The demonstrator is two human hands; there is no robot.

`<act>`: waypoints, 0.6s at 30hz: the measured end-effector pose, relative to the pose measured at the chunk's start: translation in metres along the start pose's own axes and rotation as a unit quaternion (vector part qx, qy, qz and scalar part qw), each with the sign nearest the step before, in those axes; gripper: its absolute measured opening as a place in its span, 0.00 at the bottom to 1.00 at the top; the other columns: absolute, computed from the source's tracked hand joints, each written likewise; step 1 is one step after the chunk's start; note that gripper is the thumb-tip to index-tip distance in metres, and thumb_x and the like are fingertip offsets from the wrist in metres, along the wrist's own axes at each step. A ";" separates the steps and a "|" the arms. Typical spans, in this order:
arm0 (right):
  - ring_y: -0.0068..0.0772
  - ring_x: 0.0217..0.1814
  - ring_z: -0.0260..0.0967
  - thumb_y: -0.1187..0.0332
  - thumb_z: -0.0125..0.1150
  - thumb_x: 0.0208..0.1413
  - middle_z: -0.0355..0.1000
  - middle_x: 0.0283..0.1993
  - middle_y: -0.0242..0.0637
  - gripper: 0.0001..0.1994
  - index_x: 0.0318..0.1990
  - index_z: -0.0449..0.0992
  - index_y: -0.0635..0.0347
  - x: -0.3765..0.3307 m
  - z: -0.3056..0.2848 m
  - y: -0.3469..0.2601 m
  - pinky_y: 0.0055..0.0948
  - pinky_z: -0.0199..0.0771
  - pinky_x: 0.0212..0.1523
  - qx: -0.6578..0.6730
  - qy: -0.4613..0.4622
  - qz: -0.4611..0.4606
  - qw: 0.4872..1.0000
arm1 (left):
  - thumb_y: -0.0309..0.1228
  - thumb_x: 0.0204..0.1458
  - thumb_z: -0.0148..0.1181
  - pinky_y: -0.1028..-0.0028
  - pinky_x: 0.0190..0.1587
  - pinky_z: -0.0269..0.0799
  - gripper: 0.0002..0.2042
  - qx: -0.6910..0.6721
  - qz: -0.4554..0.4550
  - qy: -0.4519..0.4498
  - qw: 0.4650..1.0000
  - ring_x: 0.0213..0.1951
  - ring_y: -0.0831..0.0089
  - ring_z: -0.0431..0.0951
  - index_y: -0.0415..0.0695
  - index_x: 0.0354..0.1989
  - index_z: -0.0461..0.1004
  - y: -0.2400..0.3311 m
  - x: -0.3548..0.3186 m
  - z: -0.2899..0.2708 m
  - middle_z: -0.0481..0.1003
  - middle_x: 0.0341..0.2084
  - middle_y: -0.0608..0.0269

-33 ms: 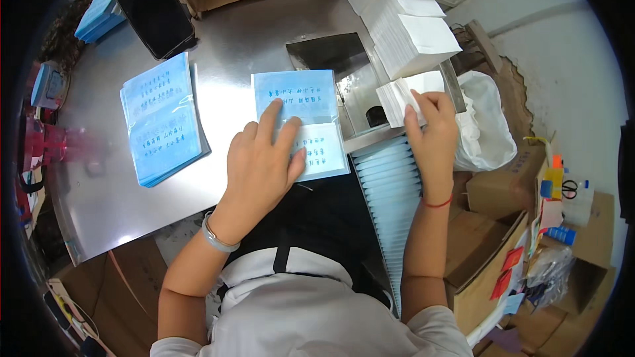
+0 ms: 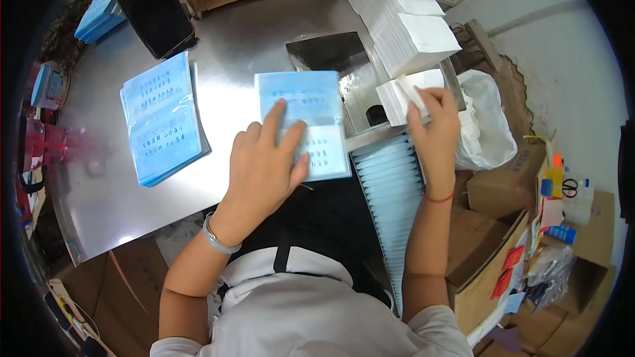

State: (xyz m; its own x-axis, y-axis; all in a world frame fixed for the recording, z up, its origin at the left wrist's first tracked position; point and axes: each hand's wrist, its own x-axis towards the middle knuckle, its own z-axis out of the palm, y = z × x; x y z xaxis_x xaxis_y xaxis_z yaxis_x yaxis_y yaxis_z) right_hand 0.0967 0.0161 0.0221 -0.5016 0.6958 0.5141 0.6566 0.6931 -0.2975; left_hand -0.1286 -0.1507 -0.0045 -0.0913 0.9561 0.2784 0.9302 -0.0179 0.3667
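Near the middle of the frame our left hand (image 2: 264, 165) lies flat, fingers spread, pressing on a light blue packet (image 2: 303, 109) that rests on the metal table (image 2: 231, 46). The packet looks thin, light and floppy, with a slick plastic skin that would probably slide under the palm; we judge an edge or corner the best place to take it. To the right, our right hand (image 2: 436, 125) pinches a white folded sheet (image 2: 407, 96) at its near corner, thumb against fingertips; it looks soft and easily creased. Both forearms reach up from the lower edge, the right wrist bent over a row of blue packets (image 2: 390, 185). Another blue stack (image 2: 162, 119) lies left.
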 end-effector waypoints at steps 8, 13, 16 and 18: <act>0.47 0.50 0.73 0.74 0.57 0.53 0.75 0.46 0.45 0.12 0.45 0.79 0.60 -0.044 0.037 -0.121 0.52 0.67 0.58 0.098 -0.055 -0.176 0.978 | 0.19 0.39 0.63 0.62 0.45 0.70 0.28 -0.069 0.049 -0.035 0.996 0.39 0.56 0.74 0.41 0.55 0.72 -0.031 0.015 -0.010 0.64 0.62 0.45; 0.47 0.45 0.75 0.73 0.58 0.51 0.76 0.37 0.47 0.10 0.40 0.79 0.59 0.000 0.081 -0.064 0.51 0.74 0.53 -0.024 -0.247 -0.154 0.956 | 0.16 0.39 0.65 0.61 0.48 0.76 0.28 -0.170 0.111 0.045 0.978 0.44 0.49 0.77 0.44 0.55 0.72 0.016 0.020 0.008 0.64 0.61 0.43; 0.50 0.39 0.77 0.71 0.58 0.54 0.77 0.35 0.48 0.13 0.47 0.79 0.61 0.041 0.097 -0.062 0.44 0.77 0.42 -0.115 -0.278 0.017 0.954 | 0.19 0.46 0.65 0.65 0.48 0.75 0.25 -0.384 0.026 -0.081 0.919 0.42 0.55 0.76 0.43 0.55 0.68 0.025 0.010 -0.018 0.65 0.60 0.43; 0.49 0.34 0.77 0.71 0.59 0.55 0.77 0.32 0.46 0.11 0.45 0.80 0.62 0.030 0.078 -0.055 0.43 0.76 0.37 -0.043 -0.124 -0.023 0.991 | 0.23 0.48 0.67 0.68 0.47 0.73 0.25 -0.356 -0.073 -0.040 0.931 0.43 0.62 0.74 0.39 0.55 0.63 -0.007 0.000 -0.039 0.67 0.58 0.44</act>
State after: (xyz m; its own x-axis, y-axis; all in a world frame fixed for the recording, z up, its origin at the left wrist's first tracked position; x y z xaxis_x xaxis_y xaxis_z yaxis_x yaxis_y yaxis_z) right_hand 0.0018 0.0133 -0.0087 -0.6487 0.6959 0.3082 0.6696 0.7143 -0.2035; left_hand -0.1490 -0.1620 0.0280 -0.1438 0.9820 0.1228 0.4355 -0.0486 0.8989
